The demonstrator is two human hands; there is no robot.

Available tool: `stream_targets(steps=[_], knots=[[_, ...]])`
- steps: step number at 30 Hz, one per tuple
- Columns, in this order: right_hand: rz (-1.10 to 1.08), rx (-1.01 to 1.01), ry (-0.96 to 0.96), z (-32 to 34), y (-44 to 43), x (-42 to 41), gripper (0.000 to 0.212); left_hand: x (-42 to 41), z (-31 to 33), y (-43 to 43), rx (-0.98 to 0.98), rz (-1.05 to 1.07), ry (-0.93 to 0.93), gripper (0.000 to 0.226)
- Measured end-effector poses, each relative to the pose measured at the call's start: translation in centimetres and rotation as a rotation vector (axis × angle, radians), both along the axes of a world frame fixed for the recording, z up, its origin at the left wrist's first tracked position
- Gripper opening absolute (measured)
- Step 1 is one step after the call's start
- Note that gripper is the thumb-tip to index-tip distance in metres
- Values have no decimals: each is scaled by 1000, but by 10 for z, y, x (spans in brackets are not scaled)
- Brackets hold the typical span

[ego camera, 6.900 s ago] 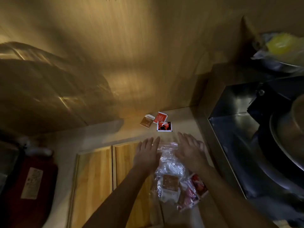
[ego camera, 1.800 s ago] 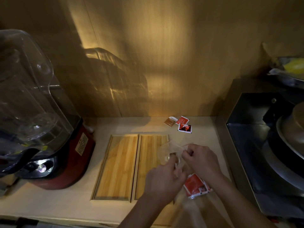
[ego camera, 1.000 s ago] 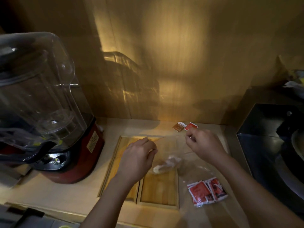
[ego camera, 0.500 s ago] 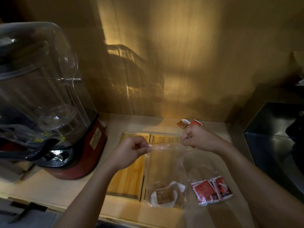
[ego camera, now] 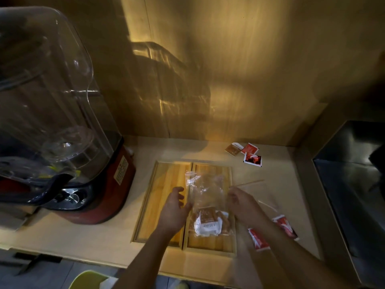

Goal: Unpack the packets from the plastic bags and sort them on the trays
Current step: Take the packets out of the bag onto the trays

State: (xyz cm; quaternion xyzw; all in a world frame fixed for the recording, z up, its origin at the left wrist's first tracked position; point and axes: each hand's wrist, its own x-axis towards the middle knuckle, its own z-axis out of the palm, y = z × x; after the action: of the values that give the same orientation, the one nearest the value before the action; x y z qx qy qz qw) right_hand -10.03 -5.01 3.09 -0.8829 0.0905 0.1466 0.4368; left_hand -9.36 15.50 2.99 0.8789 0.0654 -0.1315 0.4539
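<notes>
Two wooden trays lie side by side on the counter, the left tray [ego camera: 162, 197] and the right tray [ego camera: 210, 244]. A clear plastic bag [ego camera: 205, 190] lies on the right tray, with brown and white packets [ego camera: 207, 223] bunched at its near end. My left hand [ego camera: 174, 212] is at the bag's left edge with its fingers apart. My right hand [ego camera: 242, 204] is at the bag's right edge, its fingers blurred. A second clear bag [ego camera: 267, 197] on the counter holds red packets [ego camera: 258, 239]. Three loose packets [ego camera: 250, 153] lie near the wall.
A blender [ego camera: 93, 184] with a red base and a tall clear cover stands left of the trays. A dark steel basin [ego camera: 352, 184] borders the counter on the right. The wall rises just behind. A yellow-green object [ego camera: 89, 278] sits below the front edge.
The bag, stretched up between both hands half a second ago, now lies on the right tray. Both hands have dropped from its top edge to its sides.
</notes>
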Motion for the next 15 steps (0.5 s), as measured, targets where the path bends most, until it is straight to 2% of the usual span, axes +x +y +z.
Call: stream_targets(steps=[2, 5, 7, 10, 12, 15], knots=[[78, 23, 41, -7, 3, -21, 20, -14, -14, 0, 53, -52, 11, 59], [274, -122, -15, -26, 1, -46, 50, -37, -29, 0, 138, -230, -34, 58], [358, -230, -87, -37, -1, -56, 62, -51, -38, 1, 190, -319, -84, 65], [353, -445, -271, -42, -1, -65, 50, -63, -45, 0, 337, -351, -156, 67], [369, -565, -365, -43, 0, -67, 40, -66, -42, 0, 436, -301, -187, 52], [381, -558, -399, -42, -5, -67, 40, -64, -38, 4, 478, -294, -256, 31]])
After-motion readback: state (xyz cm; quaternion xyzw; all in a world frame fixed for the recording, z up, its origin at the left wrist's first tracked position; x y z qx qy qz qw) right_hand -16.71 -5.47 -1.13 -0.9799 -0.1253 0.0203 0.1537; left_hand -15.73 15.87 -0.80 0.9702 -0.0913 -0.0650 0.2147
